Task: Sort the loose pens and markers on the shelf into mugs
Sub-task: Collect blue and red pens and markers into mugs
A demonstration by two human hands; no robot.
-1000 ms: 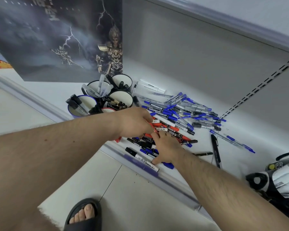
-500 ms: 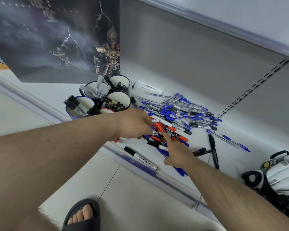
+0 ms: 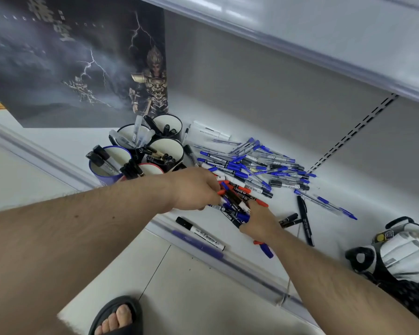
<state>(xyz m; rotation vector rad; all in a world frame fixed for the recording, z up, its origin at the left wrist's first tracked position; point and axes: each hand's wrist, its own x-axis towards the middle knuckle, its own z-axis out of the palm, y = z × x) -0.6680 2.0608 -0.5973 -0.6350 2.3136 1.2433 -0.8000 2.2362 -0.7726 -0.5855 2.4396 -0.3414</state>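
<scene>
A heap of blue, red and black pens and markers (image 3: 252, 170) lies on the white shelf (image 3: 336, 228). Several mugs cluster at its left: a blue mug (image 3: 107, 165), black mugs (image 3: 166, 151) and a red-rimmed mug (image 3: 150, 169), each with pens in it. My left hand (image 3: 194, 188) grips a bundle of red, blue and black markers (image 3: 232, 199) at the pile's near side. My right hand (image 3: 260, 222) holds the same bundle's other end, fingers curled on it. A blue-capped marker (image 3: 265, 249) pokes out below my right wrist.
One black-and-white marker (image 3: 200, 233) lies alone near the shelf's front rail (image 3: 203, 247). Black pens (image 3: 305, 221) lie to the right. A dark poster (image 3: 78, 61) stands behind the mugs. A black-and-white bag (image 3: 394, 252) sits at the right. My sandalled foot (image 3: 116, 317) is on the floor.
My right hand has pulled back toward me, gathering markers out of the pile into a bundle. My left hand has stayed at the pile's edge, closing on that bundle.
</scene>
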